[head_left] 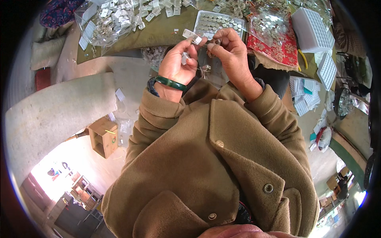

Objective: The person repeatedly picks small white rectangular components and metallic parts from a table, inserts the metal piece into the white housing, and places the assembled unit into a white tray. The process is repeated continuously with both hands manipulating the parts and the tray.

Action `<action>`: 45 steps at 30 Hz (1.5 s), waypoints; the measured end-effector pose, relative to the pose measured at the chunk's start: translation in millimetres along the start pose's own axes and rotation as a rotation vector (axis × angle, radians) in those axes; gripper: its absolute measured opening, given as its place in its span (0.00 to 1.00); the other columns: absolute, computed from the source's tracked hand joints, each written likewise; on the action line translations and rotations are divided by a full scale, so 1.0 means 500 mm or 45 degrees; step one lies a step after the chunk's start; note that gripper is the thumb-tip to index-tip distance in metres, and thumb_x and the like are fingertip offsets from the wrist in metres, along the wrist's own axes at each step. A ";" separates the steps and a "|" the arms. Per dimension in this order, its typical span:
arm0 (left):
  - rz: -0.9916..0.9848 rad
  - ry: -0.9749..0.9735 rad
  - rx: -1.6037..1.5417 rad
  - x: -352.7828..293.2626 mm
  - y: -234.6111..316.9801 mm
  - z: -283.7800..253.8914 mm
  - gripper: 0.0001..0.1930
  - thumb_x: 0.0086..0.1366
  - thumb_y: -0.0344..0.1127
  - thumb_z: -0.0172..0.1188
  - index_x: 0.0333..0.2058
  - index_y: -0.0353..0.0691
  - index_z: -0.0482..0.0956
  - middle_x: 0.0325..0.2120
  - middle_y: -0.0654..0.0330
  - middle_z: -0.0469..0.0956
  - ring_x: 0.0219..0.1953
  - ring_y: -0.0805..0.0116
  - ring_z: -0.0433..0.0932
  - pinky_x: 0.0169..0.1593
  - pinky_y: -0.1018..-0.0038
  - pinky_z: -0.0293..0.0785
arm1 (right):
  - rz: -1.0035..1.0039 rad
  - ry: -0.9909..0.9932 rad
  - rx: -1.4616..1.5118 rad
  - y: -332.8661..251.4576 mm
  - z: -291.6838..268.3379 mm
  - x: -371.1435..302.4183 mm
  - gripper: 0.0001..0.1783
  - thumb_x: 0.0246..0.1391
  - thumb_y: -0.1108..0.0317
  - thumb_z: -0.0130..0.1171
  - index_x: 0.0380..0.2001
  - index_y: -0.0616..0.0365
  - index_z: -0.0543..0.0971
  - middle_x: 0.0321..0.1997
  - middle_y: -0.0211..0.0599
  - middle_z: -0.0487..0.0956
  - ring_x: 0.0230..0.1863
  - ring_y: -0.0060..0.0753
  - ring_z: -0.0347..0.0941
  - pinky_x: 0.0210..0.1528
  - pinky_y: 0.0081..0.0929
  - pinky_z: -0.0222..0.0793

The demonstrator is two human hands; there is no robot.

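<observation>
My left hand (174, 65), with a green bangle at the wrist, is raised over the near edge of the table. Its fingers pinch a small white plastic card (189, 35), and another small white piece (185, 58) shows against the palm. Close by on the right, my right hand (233, 59) has thumb and forefinger pressed together on a thin chain (214, 43). A fine strand seems to run between the two hands. Just beyond them lies a white tray (197, 22) filled with small round pale discs.
A clear bag (109, 27) of white cards and loose cards (168, 8) lie at the far left. Right of the tray are a red floral cloth (276, 55), yellow-handled pliers (303, 59) and white gridded trays (311, 31). A wooden box (102, 137) stands on the floor.
</observation>
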State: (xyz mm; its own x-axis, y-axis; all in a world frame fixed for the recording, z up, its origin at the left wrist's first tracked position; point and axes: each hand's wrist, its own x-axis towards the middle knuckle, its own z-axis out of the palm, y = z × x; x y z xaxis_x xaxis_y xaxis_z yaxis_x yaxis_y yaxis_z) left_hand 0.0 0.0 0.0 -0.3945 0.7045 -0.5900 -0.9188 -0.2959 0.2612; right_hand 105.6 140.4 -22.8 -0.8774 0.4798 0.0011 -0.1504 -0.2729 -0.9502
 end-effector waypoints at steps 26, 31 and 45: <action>0.239 0.033 0.767 0.013 -0.031 -0.039 0.06 0.67 0.31 0.53 0.42 0.41 0.75 0.41 0.60 0.81 0.40 0.75 0.79 0.38 0.81 0.75 | -0.607 0.088 -1.554 0.002 -0.037 0.104 0.03 0.53 0.70 0.57 0.31 0.56 0.77 0.31 0.43 0.75 0.30 0.54 0.75 0.30 0.44 0.73; 0.109 0.032 0.635 0.017 -0.043 -0.038 0.07 0.67 0.31 0.54 0.43 0.41 0.76 0.41 0.61 0.81 0.40 0.76 0.78 0.39 0.81 0.74 | -0.572 0.042 -1.617 -0.004 -0.037 0.092 0.04 0.52 0.71 0.57 0.32 0.55 0.77 0.31 0.42 0.75 0.30 0.54 0.75 0.30 0.45 0.72; 0.142 -0.036 0.542 0.009 -0.010 -0.022 0.15 0.70 0.34 0.52 0.52 0.36 0.74 0.48 0.56 0.79 0.46 0.73 0.79 0.40 0.82 0.77 | -0.558 -0.070 -1.553 -0.001 -0.042 0.100 0.08 0.53 0.72 0.57 0.37 0.55 0.80 0.33 0.42 0.78 0.32 0.52 0.77 0.34 0.39 0.74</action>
State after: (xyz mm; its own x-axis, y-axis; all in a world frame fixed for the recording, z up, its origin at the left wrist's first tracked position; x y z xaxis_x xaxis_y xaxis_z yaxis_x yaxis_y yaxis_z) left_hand 2.6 -2.7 -12.4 -0.4850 0.7027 -0.5206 -0.7825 -0.0829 0.6172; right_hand 71.2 181.8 -28.9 -0.8829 0.2925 0.3672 0.0557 0.8420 -0.5367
